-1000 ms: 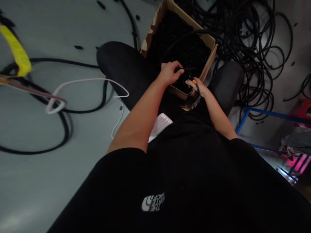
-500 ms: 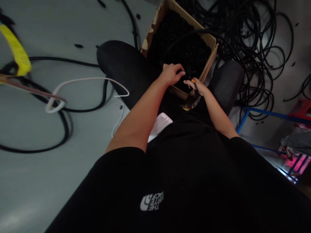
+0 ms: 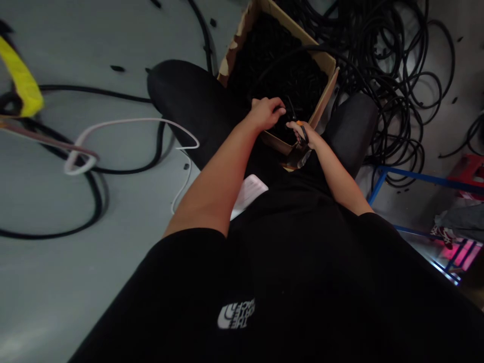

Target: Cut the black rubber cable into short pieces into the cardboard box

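Note:
Over the near side of a cardboard box [image 3: 325, 103], my left hand [image 3: 266, 113] is closed on a black cable [image 3: 272, 64] that arcs in from the right; the part in the fingers is hardly visible. My right hand [image 3: 305, 134], just right of it, grips cutters [image 3: 301, 124] with orange and black handles. Their dark blades point up and away, a little apart from my left fingertips. Many short black pieces [image 3: 282, 43] fill the box, which stands between my legs.
Tangled black cable [image 3: 393, 75] lies on the floor at the right, above a blue metal frame [image 3: 416, 176]. On the left are a black hose [image 3: 100, 196], a white cord [image 3: 124, 120] and a yellow strip [image 3: 24, 80]. A person's shoe [image 3: 442, 234] shows at far right.
The cutters' blades have swung upward and now stand out clearly beside my left hand. My left hand keeps nearly the same place. The whole view has shifted slightly.

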`<state>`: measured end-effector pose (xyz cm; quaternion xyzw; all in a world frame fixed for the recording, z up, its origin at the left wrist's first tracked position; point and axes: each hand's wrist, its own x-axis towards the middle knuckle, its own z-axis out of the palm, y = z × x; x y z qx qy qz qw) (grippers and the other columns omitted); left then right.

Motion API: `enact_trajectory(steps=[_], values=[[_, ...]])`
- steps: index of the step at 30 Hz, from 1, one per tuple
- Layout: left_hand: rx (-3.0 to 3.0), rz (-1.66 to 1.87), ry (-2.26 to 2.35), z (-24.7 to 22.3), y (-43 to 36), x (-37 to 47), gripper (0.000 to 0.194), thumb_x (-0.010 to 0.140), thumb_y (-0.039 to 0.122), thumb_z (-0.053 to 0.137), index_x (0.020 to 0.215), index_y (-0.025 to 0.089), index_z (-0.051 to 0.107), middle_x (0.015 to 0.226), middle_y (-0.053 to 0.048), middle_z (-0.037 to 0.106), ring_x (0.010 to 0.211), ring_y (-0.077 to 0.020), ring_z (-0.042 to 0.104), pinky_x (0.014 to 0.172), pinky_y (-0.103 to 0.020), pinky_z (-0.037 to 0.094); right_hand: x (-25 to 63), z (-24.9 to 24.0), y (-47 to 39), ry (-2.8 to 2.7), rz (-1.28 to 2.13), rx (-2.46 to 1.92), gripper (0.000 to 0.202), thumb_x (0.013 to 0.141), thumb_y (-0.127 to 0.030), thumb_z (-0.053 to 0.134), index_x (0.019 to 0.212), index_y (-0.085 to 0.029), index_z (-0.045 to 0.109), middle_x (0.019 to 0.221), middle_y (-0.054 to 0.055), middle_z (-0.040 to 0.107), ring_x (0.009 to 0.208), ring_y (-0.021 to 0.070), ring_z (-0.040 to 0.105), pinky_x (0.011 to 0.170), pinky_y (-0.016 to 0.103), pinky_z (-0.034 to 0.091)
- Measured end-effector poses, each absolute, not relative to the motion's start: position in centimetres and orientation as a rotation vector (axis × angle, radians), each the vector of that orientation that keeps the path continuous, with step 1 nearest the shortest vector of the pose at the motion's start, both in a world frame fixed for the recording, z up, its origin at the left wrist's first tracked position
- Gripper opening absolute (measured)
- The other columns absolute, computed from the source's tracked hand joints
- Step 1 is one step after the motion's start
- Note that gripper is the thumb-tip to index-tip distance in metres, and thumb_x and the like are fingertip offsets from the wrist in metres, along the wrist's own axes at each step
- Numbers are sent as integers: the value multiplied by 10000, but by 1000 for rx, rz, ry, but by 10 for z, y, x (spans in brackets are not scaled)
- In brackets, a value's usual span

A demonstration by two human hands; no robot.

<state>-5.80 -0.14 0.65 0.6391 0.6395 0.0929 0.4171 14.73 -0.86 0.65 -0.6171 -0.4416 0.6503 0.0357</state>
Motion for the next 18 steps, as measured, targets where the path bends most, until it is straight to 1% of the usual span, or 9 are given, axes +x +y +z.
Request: enact_trajectory(steps=[4,7,13,18], values=[[1551,237,1663,-2,2,-59,436,1152,433,520,1436,217,770,1434,-199,820,1546,-455,668,1381,-652,392,146,8,-10,-1337,1958,-1966,591,1109,-753,759,876,-275,503,680,-39,442,611,154,415,538,285,372],[1516,276,1696,-10,3,-59,412,1134,461,550,1375,219,780,1393,-211,830,1561,-483,662,1388,-707,378,146,11,-10,-1319,1969,-1978,579,1083,-700,818,856,-279,491,651,-40,441,591,149,404,502,277,336],[1513,425,1674,-20,0,-60,377,1097,554,630,1271,253,778,1267,-186,848,1553,-500,650,1381,-776,372,145,19,-12,-1274,2007,-1938,584,1016,-660,909,853,-287,490,598,-42,468,543,142,409,448,266,316],[1522,419,1676,-16,0,-62,345,1086,525,632,1239,256,785,1264,-184,856,1508,-490,682,1364,-763,400,145,20,-13,-1301,2002,-1942,570,1038,-629,897,842,-284,488,576,-57,447,526,136,406,447,253,325]])
